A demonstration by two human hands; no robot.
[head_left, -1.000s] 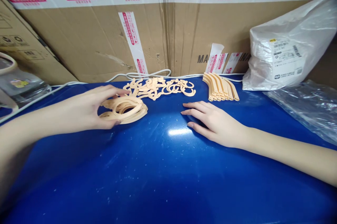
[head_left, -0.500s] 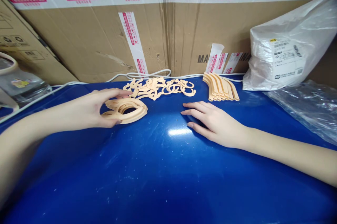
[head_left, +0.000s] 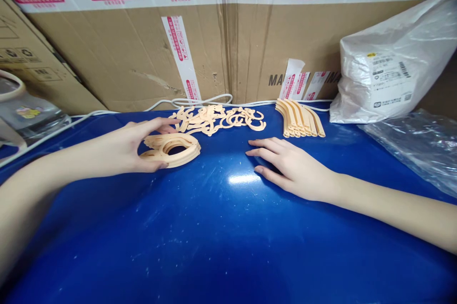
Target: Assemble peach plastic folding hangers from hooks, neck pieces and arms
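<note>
My left hand [head_left: 124, 147] reaches around a stack of peach-coloured plastic pieces with oval openings [head_left: 189, 155]. Its thumb rests at the stack's near edge, while the fingers arch apart from it over the far side. Just behind lies a loose heap of peach plastic hooks [head_left: 210, 118], close to those fingertips. My right hand [head_left: 285, 166] lies palm down on the blue tabletop [head_left: 228, 237], holding nothing, its fingers stretched out and spread. Beyond it, curved peach plastic arms [head_left: 300, 118] are piled side by side in a neat bundle.
Large cardboard boxes [head_left: 124, 46] wall off the back. A white cable [head_left: 157, 104] runs along their foot. At right stand a white plastic parcel bag [head_left: 374, 75] and crumpled clear film [head_left: 421, 146]. A clear jug [head_left: 32, 108] is at far left.
My left hand has shifted very slightly to the right along the stack. My right hand and the plastic piles stay as they were.
</note>
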